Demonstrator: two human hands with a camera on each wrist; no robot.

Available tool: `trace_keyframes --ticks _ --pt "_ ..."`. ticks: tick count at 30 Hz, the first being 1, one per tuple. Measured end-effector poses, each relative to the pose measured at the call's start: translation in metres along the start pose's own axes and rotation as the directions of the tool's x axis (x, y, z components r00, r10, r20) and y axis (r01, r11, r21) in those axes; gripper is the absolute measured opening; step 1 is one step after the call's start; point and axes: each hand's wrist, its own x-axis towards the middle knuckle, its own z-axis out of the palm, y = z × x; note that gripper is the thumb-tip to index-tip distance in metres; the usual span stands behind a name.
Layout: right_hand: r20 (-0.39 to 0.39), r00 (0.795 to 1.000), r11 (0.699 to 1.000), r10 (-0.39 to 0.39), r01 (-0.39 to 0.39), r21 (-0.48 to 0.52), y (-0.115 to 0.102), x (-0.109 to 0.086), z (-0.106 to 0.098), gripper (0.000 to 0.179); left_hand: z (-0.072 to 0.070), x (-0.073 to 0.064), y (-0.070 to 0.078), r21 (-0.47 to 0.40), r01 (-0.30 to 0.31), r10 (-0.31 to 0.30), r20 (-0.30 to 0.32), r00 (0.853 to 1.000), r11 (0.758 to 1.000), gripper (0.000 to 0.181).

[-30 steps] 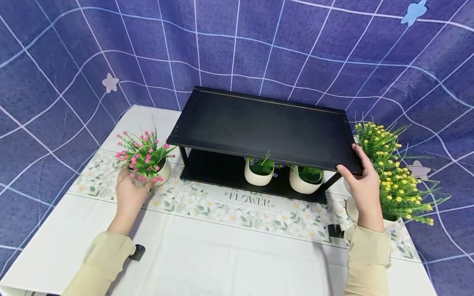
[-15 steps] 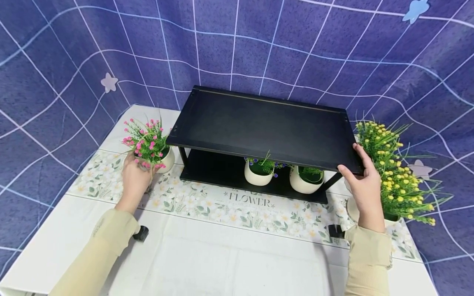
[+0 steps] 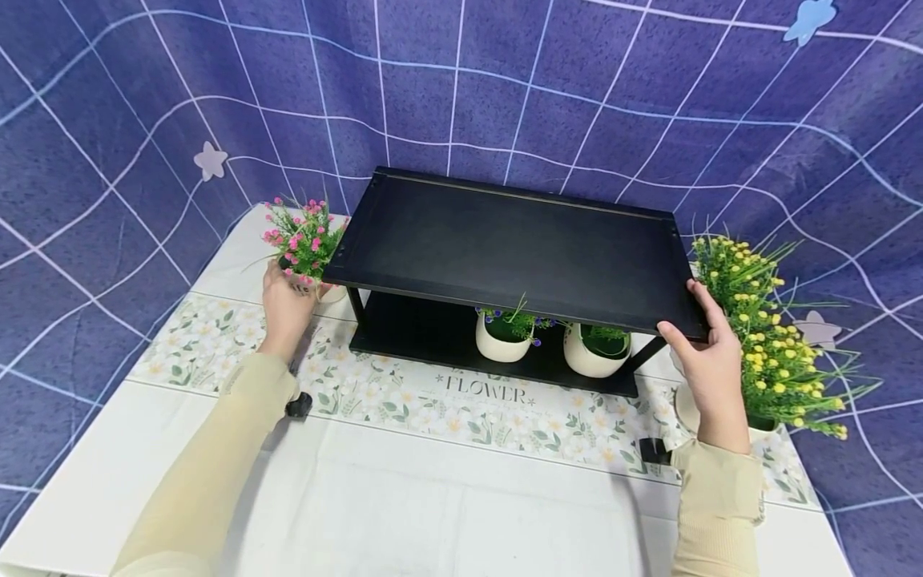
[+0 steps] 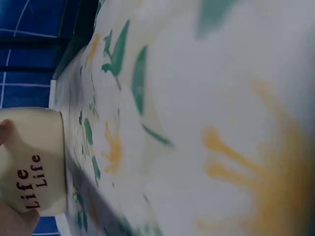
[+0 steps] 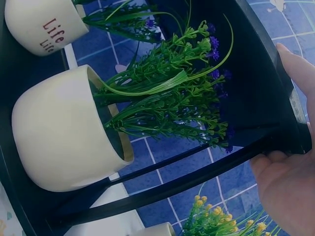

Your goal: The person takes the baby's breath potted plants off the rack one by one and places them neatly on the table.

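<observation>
The right hand (image 3: 710,377) grips the near right corner of a smooth, flat-topped black shelf (image 3: 505,248). Well apart from it, the left hand (image 3: 286,316) holds a rounded cream pot (image 4: 44,142) of feathery pink flowers (image 3: 306,240) beside the shelf's left end. Behind hangs a rippled, grid-patterned blue curtain (image 3: 476,88).

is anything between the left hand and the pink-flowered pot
Nothing visible: the left hand holds the pot directly. The black shelf stands beside the pot, not between the two.
</observation>
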Motion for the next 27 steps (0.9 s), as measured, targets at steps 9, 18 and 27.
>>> trace_keyframes --ticks 9,18,27 --pt "0.009 1.0 1.0 -0.005 0.005 0.021 -0.001 -0.001 0.002 0.07 0.01 0.02 -0.001 -0.059 0.06 -0.061 -0.015 0.998 0.996 0.092" --pt "0.007 1.0 0.999 -0.015 0.015 0.032 -0.001 0.001 0.002 0.07 0.016 0.031 0.001 -0.078 0.059 -0.061 -0.018 0.998 0.995 0.089" --pt "-0.008 1.0 1.0 -0.021 0.021 -0.01 0.002 0.0 0.001 0.069 0.025 0.036 0.008 -0.078 0.053 -0.057 -0.053 0.997 0.996 0.089"
